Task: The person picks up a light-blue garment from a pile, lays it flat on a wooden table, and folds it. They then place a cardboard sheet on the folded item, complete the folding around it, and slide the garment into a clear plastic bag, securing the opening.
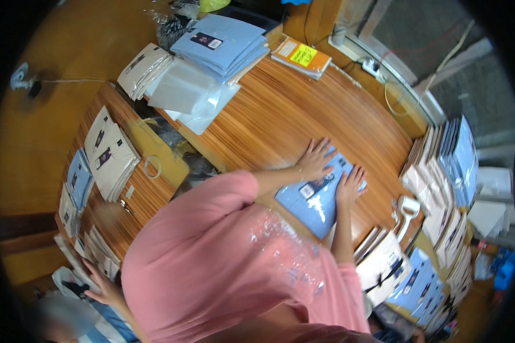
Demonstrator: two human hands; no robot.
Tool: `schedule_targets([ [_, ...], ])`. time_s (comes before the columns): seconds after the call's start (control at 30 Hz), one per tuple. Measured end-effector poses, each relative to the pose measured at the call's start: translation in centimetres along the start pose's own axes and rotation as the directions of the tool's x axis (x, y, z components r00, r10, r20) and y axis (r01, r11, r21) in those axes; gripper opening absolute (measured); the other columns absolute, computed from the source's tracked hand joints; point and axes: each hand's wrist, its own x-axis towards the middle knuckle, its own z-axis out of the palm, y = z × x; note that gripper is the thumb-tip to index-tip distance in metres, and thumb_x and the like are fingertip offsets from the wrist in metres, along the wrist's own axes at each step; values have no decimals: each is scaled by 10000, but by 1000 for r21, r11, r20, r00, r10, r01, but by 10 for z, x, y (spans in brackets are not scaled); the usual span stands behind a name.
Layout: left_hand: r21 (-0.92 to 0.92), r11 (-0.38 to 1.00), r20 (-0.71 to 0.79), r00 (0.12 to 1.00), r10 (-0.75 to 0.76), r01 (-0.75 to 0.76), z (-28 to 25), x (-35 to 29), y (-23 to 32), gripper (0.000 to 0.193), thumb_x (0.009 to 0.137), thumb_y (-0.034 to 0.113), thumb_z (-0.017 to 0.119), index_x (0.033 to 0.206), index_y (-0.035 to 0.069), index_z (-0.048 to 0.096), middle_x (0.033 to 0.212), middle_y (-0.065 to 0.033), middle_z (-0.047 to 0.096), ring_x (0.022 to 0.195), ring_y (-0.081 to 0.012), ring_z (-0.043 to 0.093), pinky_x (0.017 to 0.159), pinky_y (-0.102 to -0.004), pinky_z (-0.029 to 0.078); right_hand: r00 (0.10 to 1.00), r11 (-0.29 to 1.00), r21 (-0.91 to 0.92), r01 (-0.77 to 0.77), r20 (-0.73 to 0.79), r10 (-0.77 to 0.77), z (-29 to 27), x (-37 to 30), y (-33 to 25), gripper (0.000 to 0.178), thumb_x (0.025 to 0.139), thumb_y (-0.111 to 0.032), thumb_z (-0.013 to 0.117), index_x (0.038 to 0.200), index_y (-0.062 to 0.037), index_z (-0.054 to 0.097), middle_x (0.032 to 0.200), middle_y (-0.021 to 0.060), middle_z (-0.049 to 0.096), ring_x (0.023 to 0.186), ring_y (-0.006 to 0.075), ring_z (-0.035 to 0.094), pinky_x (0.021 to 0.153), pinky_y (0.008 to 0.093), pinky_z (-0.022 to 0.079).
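Note:
A folded light-blue garment in a glossy clear bag (308, 207), with a dark tag on its front, lies on the wooden table close to my body. My left hand (316, 161) rests flat across its far left corner, fingers spread. On the far right edge lies my right hand (351, 186), its fingers stretched out and apart. Both palms press on the package and neither grips it. Part of the far end is covered by my hands.
Blue garment packs (220, 46) and clear bags (183, 86) are at the far left, near an orange booklet (303, 56). A white handheld scanner (407, 210) sits right, beside cream packs (383, 266). Another person's hand (100, 283) is at lower left.

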Motion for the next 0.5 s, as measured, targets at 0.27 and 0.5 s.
schedule_targets([
  [0.27, -908, 416, -276, 681, -678, 45, -98, 39, -109, 565, 884, 197, 577, 1328, -21, 304, 1274, -146, 426, 1154, -225, 442, 996, -356, 365, 999, 999, -24, -39, -31, 39, 2, 3, -5, 557, 939, -405, 339, 1413, -120, 281, 1483, 106, 229, 1390, 263, 138, 1032, 646, 92],
  [0.5, -985, 175, -175, -48, -983, 13, -221, 8, -267, 685, 801, 204, 672, 1292, -77, 286, 1252, -245, 375, 1159, -330, 395, 943, -448, 381, 998, 997, -69, -33, -55, 30, 8, 0, -8, 548, 939, -412, 338, 1410, -137, 291, 1480, 84, 247, 1387, 248, 155, 1035, 637, 109],
])
